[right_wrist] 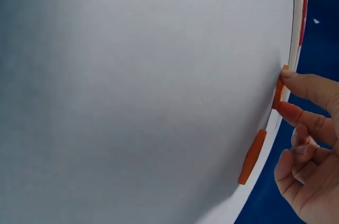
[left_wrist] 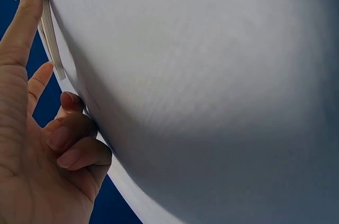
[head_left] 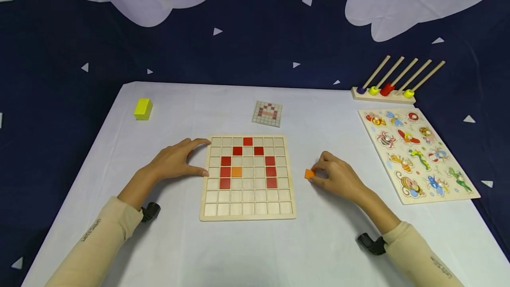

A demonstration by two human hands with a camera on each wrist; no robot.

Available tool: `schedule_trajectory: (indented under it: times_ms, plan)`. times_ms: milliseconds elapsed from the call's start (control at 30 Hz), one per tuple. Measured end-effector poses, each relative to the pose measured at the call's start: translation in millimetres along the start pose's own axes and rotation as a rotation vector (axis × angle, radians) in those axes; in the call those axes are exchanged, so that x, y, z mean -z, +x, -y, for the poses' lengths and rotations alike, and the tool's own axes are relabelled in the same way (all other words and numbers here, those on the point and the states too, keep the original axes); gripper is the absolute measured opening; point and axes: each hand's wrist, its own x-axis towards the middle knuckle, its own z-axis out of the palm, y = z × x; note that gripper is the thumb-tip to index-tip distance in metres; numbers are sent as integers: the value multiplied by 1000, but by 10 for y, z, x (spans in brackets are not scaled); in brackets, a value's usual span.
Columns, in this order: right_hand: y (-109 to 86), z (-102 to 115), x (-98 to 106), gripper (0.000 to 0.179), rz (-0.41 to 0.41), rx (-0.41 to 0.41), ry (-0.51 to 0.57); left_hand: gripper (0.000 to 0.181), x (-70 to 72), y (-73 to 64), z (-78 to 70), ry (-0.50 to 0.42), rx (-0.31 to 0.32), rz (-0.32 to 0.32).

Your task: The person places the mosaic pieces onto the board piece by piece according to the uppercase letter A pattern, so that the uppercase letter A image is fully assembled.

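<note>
A square wooden grid board (head_left: pixel 248 209) lies on the white table, with red tiles set in an arch and one orange tile (head_left: pixel 237 172) in its left part. My left hand (head_left: pixel 175 160) touches the board's left edge with thumb and index finger spread apart. To the right of the board, my right hand (head_left: pixel 338 177) pinches an orange square tile (head_left: pixel 309 173) between thumb and index finger. The right wrist view shows a second orange tile (right_wrist: pixel 252 158) on the table near that hand; in the head view the hand hides it.
Behind the board lies a small pattern card (head_left: pixel 267 114). A yellow block (head_left: pixel 143 109) stands at the back left. On the right are an insect puzzle board (head_left: pixel 418 156) and a peg stand with beads (head_left: pixel 383 96). A dark cloth (head_left: pixel 255 52) hangs behind the table.
</note>
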Motion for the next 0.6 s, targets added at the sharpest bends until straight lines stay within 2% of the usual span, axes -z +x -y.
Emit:
schedule_trajectory:
  times_ms: [233, 600]
  plan:
    - [73, 81, -17, 20, -20, 70, -2, 94, 6, 11, -1, 6, -3, 1]
    - [356, 430, -41, 23, 24, 173, 33, 93, 6, 5, 18, 4, -8, 1]
